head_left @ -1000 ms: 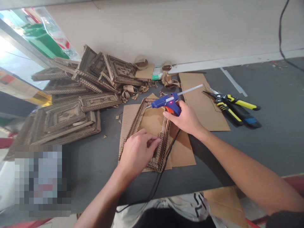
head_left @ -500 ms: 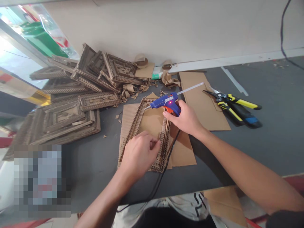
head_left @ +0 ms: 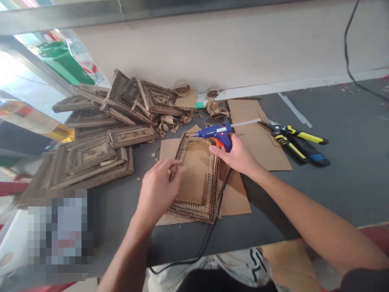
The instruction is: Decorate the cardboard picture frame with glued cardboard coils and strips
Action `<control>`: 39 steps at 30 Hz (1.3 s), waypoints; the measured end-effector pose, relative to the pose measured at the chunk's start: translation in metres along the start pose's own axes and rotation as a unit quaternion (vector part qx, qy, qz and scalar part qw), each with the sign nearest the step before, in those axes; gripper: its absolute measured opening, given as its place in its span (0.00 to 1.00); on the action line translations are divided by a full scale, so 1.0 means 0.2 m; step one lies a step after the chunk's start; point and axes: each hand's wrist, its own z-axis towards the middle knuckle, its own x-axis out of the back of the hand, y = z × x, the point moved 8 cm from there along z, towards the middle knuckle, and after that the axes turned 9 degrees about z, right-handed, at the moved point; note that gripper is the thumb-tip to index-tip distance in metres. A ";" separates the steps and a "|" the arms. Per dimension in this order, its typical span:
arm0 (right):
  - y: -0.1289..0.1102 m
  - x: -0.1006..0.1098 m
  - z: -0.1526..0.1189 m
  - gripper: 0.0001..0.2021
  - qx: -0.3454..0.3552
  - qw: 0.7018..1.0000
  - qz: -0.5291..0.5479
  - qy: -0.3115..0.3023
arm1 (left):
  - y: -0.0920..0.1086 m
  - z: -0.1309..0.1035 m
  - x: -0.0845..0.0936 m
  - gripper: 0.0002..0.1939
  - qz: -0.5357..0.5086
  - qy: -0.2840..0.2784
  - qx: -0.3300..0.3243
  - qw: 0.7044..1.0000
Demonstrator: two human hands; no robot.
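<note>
My right hand [head_left: 243,156] is wrapped round the grip of a blue hot glue gun [head_left: 214,132], its small red light lit. A clear glue stick [head_left: 247,122] juts from the gun's back, and the nozzle points left over the far end of a layered cardboard frame [head_left: 209,190]. Over the frame's left side hovers my left hand [head_left: 159,186], thumb and forefinger apart; nothing can be made out between them. Beneath the frame lies a sheet of corrugated cardboard [head_left: 168,148].
Finished-looking cardboard frames [head_left: 88,158] are piled at the left. Yellow-and-black pliers [head_left: 291,140] rest at the right beside a flat cardboard sheet [head_left: 252,142]. Cardboard scraps [head_left: 215,108] lie along the wall. The gun's black cord [head_left: 223,194] runs toward the table's front edge.
My left hand has moved left off the frame's middle, and its thumb and forefinger have parted. The glue gun has shifted slightly right over the frame's far end. The camera view has tilted up.
</note>
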 end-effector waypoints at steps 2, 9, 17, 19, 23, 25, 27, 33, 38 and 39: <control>0.01 -0.01 0.00 0.25 -0.009 1.000 -0.009 -0.016 | -0.08 0.03 0.03 0.12 0.038 -0.001 0.036 0.999; 0.02 -0.05 -0.03 0.15 -0.070 0.996 0.045 -0.044 | -0.14 0.02 -0.03 0.18 0.085 -0.085 0.040 0.992; 0.05 -0.01 -0.06 0.12 -0.069 0.990 0.123 0.007 | -0.20 0.03 -0.08 0.16 -0.111 -0.068 0.079 0.988; 0.07 -0.01 -0.06 0.13 -0.056 0.986 0.155 0.022 | -0.21 0.03 -0.12 0.18 -0.224 -0.066 0.105 0.967; 0.07 -0.04 -0.06 0.19 -0.028 0.975 0.217 0.036 | -0.20 0.00 -0.22 0.28 -0.416 -0.076 0.186 0.887; 0.05 -0.06 -0.07 0.22 -0.017 0.971 0.236 0.034 | -0.17 -0.01 -0.25 0.33 -0.470 -0.084 0.197 0.856; 0.03 -0.06 -0.08 0.21 -0.010 0.968 0.249 0.030 | -0.13 -0.01 -0.25 0.34 -0.504 -0.099 0.178 0.839; -0.01 -0.02 -0.11 0.17 0.005 0.963 0.267 0.038 | -0.11 0.00 -0.22 0.30 -0.501 -0.063 0.138 0.852; 0.00 -0.03 -0.12 0.20 -0.003 0.968 0.248 0.030 | -0.12 0.02 -0.21 0.26 -0.523 -0.030 0.137 0.841; 0.00 -0.03 -0.12 0.20 -0.003 0.969 0.247 0.026 | -0.12 0.02 -0.21 0.25 -0.526 -0.028 0.139 0.839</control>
